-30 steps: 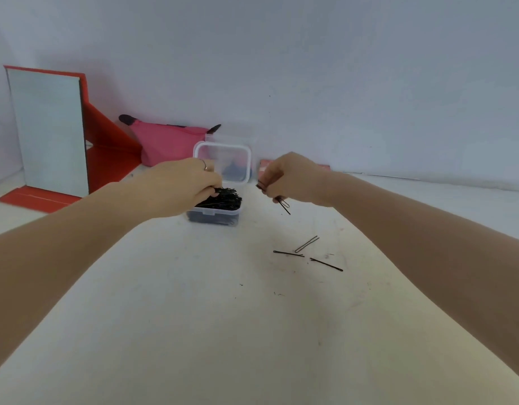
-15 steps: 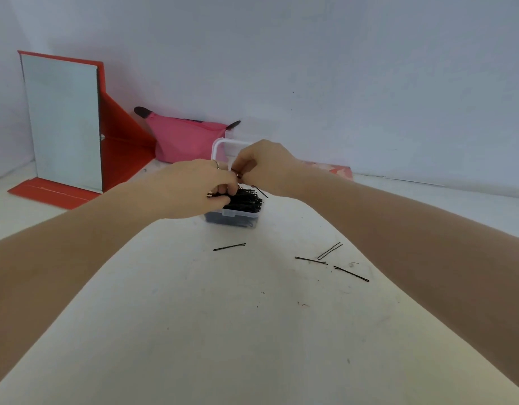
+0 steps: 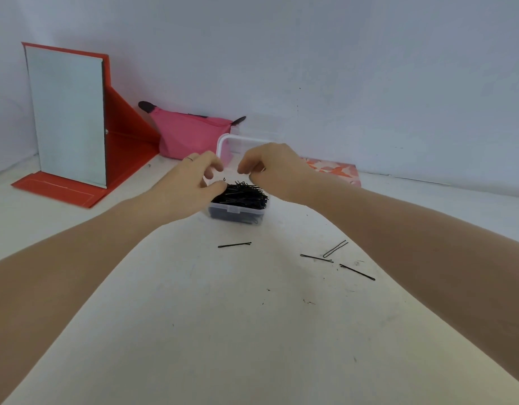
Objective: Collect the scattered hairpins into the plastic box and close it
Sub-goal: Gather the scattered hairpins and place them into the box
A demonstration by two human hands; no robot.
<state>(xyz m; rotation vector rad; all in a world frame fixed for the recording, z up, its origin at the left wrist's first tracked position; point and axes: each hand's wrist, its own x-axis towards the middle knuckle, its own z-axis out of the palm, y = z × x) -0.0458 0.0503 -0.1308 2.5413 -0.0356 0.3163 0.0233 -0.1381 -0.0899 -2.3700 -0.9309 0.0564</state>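
On the white table [image 3: 223, 331], both hands [image 3: 191, 185] [image 3: 270, 171] hover, fingers loosely curled, seemingly empty, over the box [image 3: 238, 210]; four thin, springy, slippery pins [image 3: 234, 245] need mid-shaft fingertip pinches.

Both hands [image 3: 191, 182] [image 3: 276, 168] loosely curled, close together.
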